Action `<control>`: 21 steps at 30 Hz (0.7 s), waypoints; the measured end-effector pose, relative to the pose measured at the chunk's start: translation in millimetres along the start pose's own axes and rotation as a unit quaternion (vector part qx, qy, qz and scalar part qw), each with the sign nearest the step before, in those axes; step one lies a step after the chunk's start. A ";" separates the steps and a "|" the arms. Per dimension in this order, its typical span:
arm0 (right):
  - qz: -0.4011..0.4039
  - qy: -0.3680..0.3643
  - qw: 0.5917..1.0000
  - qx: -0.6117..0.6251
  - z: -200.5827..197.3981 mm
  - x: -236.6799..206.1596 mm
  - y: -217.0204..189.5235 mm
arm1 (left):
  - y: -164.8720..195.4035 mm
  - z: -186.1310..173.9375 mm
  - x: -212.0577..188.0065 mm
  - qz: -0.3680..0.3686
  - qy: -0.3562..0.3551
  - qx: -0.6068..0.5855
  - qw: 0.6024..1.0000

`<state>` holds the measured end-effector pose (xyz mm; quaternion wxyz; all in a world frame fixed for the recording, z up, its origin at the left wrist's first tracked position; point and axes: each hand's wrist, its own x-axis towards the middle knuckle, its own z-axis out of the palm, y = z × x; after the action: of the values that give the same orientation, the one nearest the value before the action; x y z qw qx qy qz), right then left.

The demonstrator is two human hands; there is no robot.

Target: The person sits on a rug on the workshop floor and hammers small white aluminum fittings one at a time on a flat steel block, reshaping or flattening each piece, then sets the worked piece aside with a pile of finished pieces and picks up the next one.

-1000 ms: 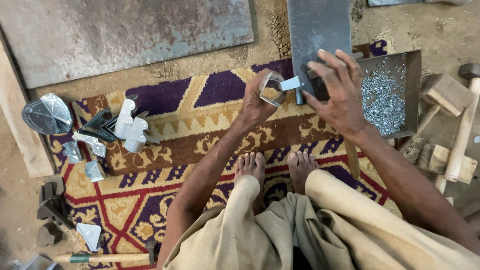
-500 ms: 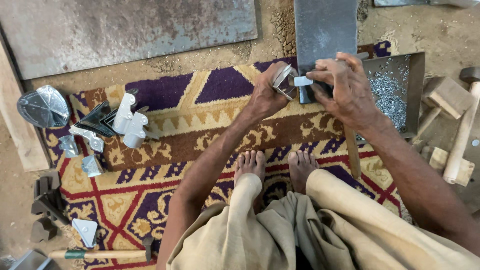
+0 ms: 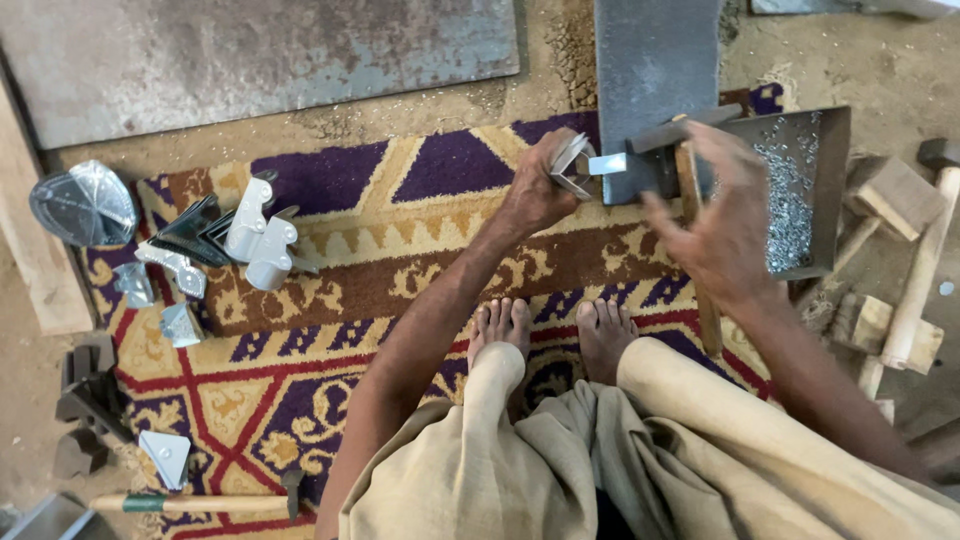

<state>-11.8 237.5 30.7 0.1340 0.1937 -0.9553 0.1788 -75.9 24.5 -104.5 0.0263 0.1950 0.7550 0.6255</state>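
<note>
Seated person, two bare feet (image 3: pixel 550 335) on a patterned rug (image 3: pixel 330 290), knees in tan cloth at the near edge.

Near left: one hammer (image 3: pixel 190 503) with a wooden handle lies flat on the rug edge. Just beyond it, one small folded metal piece (image 3: pixel 165 455). Dark metal blocks (image 3: pixel 85 405) sit on the dirt to its left; count unclear, at least two.

Right hand (image 3: pixel 720 225): fingers spread wide, palm open, blurred, gripping nothing. It hovers over a wooden-handled tool (image 3: pixel 695 250) that runs near to far under it; whether they touch cannot be told.

Left hand (image 3: pixel 540 195): fingers curled shut, pinching one small bent metal piece (image 3: pixel 572 165). The piece sits at the fingertips, its right end against the near left corner of a grey steel block (image 3: pixel 655 90).

Right of the right hand: one dark tray (image 3: pixel 825 190) holding many small shiny bits (image 3: pixel 790 195), too many to count. Further right, mallets (image 3: pixel 915 260) with wooden handles lie on the ground; at least three heads show.

Middle left: a cluster of shaped metal parts (image 3: pixel 245 235), about six, mixed pale and dark. One shiny rounded dish (image 3: pixel 85 205) lies at the far left.

Far: one large rusty steel sheet (image 3: pixel 260 55) on the dirt.
</note>
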 end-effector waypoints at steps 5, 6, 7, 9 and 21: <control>0.466 -0.127 0.833 0.270 -18.9 -48.9 -4.0 | -7.2 7.3 1.2 0.018 0.020 0.030 0.999; 0.476 -0.121 0.822 0.287 -22.4 -56.4 -4.6 | -8.7 7.7 0.8 0.019 0.021 0.035 0.999; 0.485 -0.115 0.812 0.304 -27.1 -62.6 -5.2 | -10.2 7.7 0.8 0.022 0.023 0.040 0.999; 0.464 -0.114 0.822 0.310 -36.1 -70.4 -7.1 | -12.1 6.8 0.5 0.021 0.017 0.050 0.998; 0.333 -0.143 0.890 0.277 -54.2 -59.3 -27.9 | -12.0 1.3 8.9 0.033 0.014 0.078 0.996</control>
<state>62.6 253.9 68.3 -0.1301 -0.0831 -0.8843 0.4406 -87.0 26.9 -114.4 -0.0202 0.2125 0.7950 0.5678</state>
